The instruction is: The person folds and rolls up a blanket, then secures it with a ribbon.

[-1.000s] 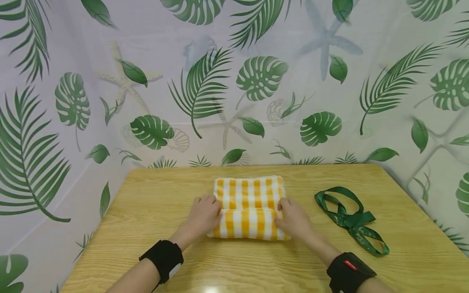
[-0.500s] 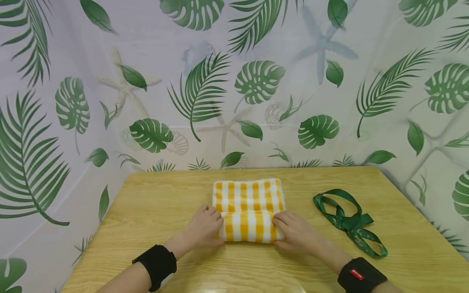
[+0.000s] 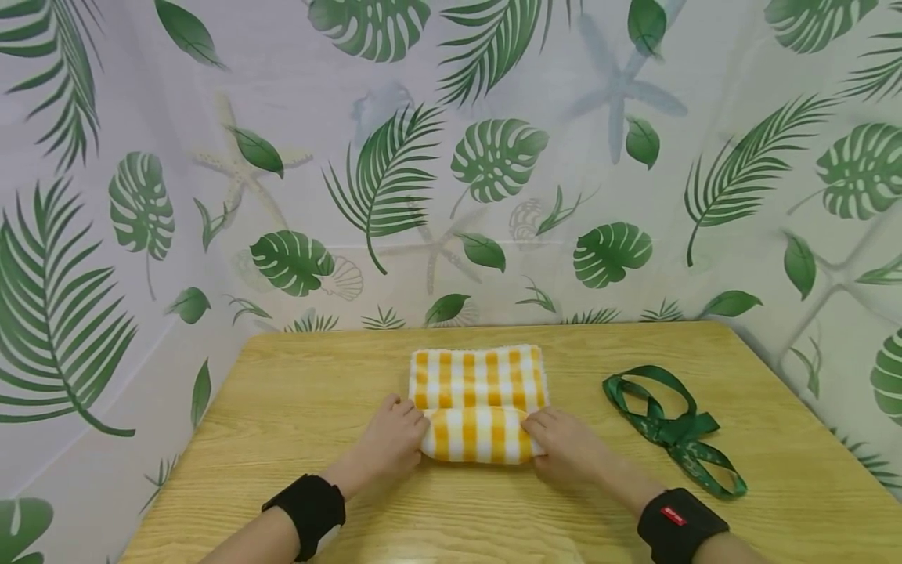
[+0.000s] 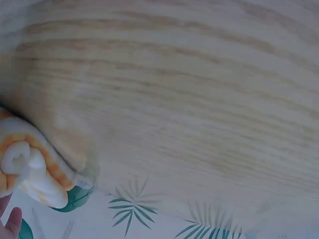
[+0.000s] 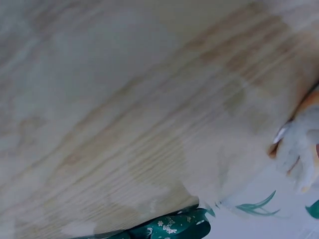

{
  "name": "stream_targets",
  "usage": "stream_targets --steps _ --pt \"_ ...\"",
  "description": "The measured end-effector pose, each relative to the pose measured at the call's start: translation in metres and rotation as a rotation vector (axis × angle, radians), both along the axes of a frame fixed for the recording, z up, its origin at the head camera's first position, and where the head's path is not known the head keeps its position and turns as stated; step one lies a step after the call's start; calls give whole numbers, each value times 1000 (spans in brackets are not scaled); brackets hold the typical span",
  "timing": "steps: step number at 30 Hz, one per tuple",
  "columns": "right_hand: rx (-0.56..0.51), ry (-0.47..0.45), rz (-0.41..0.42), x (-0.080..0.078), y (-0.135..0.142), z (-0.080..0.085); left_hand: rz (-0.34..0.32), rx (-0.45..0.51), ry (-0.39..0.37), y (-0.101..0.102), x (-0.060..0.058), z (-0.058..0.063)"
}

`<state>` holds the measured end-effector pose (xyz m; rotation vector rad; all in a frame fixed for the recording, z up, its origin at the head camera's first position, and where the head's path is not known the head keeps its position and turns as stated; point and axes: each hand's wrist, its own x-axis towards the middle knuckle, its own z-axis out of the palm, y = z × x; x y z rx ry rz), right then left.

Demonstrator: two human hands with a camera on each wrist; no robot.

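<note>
A yellow-and-white checked towel [image 3: 479,376] lies on the table, its near part rolled up and its far part flat. At the left end of the roll, my left hand [image 3: 395,439] grips it with curled fingers. Opposite, my right hand [image 3: 567,446] grips the right end. From the left wrist, the spiral end of the towel roll [image 4: 30,159] shows at the left edge, with fingertips [image 4: 12,224] below it. Only a corner of the towel [image 5: 299,154] shows in the right wrist view, at the right edge.
A looped dark green ribbon [image 3: 680,427] lies right of the towel on the wooden table [image 3: 310,368]; part of the ribbon [image 5: 174,226] shows in the right wrist view. A leaf-printed cloth wall [image 3: 521,274] stands behind the table. Both wrists wear black bands [image 3: 306,513].
Both hands have shifted nearer and inward from the towel's sides onto the roll's ends, and the roll looks narrower and tighter. In the last half second little has moved.
</note>
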<state>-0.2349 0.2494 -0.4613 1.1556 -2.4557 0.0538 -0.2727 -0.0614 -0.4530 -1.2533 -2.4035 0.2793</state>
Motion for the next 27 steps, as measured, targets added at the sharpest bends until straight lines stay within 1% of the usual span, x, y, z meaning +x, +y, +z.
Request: stream_targets --steps 2,4,6,8,11,13,15,19,21,23,24,25,27 --pt "-42 -62 -9 -1 1 5 12 36 -71 1 -4 6" --pt "-58 -133 -26 -1 3 13 21 65 -140 1 -7 13" --pt "-54 -226 -63 -1 5 22 30 91 -223 0 -10 23" --pt "-58 -326 -89 -2 6 30 43 96 -309 -2 -12 31" --pt "-99 -487 -112 -4 7 40 72 105 -456 -5 -15 41" --pt "-156 -596 -106 -5 7 44 86 117 -556 -7 -17 46" --pt "-215 -701 -96 -6 8 46 89 143 -673 -10 -20 51" --pt "-332 -897 -69 -6 10 50 82 227 -948 -16 -27 56" --pt "-390 -1011 -68 -7 13 52 96 268 -1085 -20 -31 58" --pt "-448 -1132 -87 -8 16 53 126 307 -1210 -24 -36 58" --pt "-475 -1187 -97 -10 17 53 143 322 -1255 -25 -38 58" --pt "-504 -1227 -119 -11 19 53 161 332 -1284 -26 -40 58" --pt "-551 -1280 -171 -13 20 52 209 371 -1326 -26 -45 56"
